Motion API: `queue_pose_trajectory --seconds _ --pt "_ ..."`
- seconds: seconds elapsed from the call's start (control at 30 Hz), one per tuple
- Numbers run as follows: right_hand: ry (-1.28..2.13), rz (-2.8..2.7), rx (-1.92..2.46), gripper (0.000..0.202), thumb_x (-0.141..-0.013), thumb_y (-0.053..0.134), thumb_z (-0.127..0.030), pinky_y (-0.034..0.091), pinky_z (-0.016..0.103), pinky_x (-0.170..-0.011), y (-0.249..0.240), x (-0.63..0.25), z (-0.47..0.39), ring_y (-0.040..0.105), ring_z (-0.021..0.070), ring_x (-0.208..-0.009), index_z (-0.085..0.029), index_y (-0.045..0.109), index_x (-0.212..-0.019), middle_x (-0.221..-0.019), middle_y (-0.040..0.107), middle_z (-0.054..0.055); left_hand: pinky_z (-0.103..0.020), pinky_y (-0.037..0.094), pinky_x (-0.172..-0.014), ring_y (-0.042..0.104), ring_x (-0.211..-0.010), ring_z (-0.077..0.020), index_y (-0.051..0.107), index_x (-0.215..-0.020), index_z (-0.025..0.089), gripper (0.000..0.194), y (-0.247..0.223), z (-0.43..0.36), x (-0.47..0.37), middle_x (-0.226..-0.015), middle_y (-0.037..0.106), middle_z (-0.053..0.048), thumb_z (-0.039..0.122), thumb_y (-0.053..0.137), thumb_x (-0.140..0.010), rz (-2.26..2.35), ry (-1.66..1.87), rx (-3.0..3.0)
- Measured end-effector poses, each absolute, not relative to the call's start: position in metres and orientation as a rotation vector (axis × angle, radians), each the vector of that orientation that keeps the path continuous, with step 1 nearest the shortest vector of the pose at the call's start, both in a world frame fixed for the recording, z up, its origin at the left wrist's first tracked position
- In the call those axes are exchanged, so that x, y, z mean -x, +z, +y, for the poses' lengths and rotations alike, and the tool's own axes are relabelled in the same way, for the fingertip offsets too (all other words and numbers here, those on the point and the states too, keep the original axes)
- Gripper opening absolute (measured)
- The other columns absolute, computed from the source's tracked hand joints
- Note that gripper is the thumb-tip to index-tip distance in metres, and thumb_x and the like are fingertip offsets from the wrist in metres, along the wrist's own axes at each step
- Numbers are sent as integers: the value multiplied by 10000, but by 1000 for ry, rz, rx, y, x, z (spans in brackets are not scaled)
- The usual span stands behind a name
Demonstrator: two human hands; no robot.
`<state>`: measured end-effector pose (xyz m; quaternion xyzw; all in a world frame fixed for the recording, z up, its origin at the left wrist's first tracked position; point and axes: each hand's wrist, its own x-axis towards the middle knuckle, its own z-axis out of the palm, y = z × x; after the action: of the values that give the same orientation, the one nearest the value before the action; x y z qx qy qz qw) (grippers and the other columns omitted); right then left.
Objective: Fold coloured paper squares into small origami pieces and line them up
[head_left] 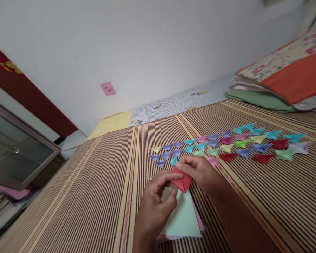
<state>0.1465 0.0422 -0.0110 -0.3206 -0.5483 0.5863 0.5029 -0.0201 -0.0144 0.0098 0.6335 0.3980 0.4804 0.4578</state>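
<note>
The red folded paper (183, 184) is between the two hands, held up above the stack of paper sheets (183, 219). The right hand (200, 171) pinches its upper corner, with the thumb on the near face and the curled fingers behind. From the left hand (156, 200), one finger lies across the face; the thumb is bent near the lower left edge, but I cannot tell whether it presses there. Just beyond the right fingertips lies a small turquoise folded piece (174, 161), and farther past them stand rows of colourful folded pieces (213, 143) on the striped mat (107, 189).

This paper should be very light — thin in one layer, somewhat stiffer where folds are doubled. It can probably crease or tear easily, and slide a little under dry skin. I would take it by the thick corners and edges — gently, without squeezing the middle.
</note>
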Motion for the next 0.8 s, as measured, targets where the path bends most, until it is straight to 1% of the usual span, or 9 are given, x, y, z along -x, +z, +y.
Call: queue_pose_trajectory --seconds 0.13,0.23,0.37,0.5,0.67,0.73,0.8 --pt "1439 -1322 780 335 -855 694 -415 321 260 -558 -9 -146 42 411 110 -565 -185 581 -640 -602 487 -51 -329 498 -900 673 -1002 -219 819 -1057 278 279 11 -14 18 -1075 755 -70 116 705 -860 977 1217 -1548" --pt "1435 -1324 789 345 -847 698 -428 325 261 -566 -9 -146 43 415 112 -569 -186 577 -632 -603 490 -49 -338 508 -898 686 -994 -227 826 -1031 256 263 11 -13 17 -1066 763 -80 111 702 -849 980 1227 -1516" --pt "1447 -1298 807 346 -846 706 -444 356 264 -578 -10 -145 42 453 120 -581 -188 591 -644 -620 531 -39 -356 513 -931 688 -1018 -240 824 -1018 239 277 10 -14 15 -1064 765 -85 93 712 -810 1021 1243 -1484" --pt "1450 -1256 801 340 -844 717 -439 379 262 -583 -9 -144 42 473 120 -580 -190 599 -645 -615 552 -35 -333 513 -917 680 -989 -219 816 -1033 255 321 9 -14 14 -1045 760 -63 81 729 -778 1039 1231 -1477" --pt "1457 -1253 812 345 -840 713 -458 393 268 -593 -11 -143 43 487 126 -593 -191 600 -654 -636 560 -26 -343 509 -920 690 -1004 -240 821 -973 229 240 11 -13 13 -1034 774 -84 114 748 -776 1042 1245 -1419" --pt "1454 -1257 807 355 -840 712 -457 375 264 -581 -12 -143 43 467 119 -580 -191 582 -644 -624 539 -34 -331 513 -880 688 -953 -231 825 -960 220 217 11 -13 12 -1004 774 -85 134 748 -776 1038 1257 -1390" --pt "1452 -1259 806 365 -839 712 -456 358 262 -571 -12 -143 44 449 115 -568 -193 563 -634 -611 520 -42 -310 514 -819 670 -861 -206 827 -947 216 212 12 -13 10 -954 769 -77 144 757 -761 1058 1253 -1358"
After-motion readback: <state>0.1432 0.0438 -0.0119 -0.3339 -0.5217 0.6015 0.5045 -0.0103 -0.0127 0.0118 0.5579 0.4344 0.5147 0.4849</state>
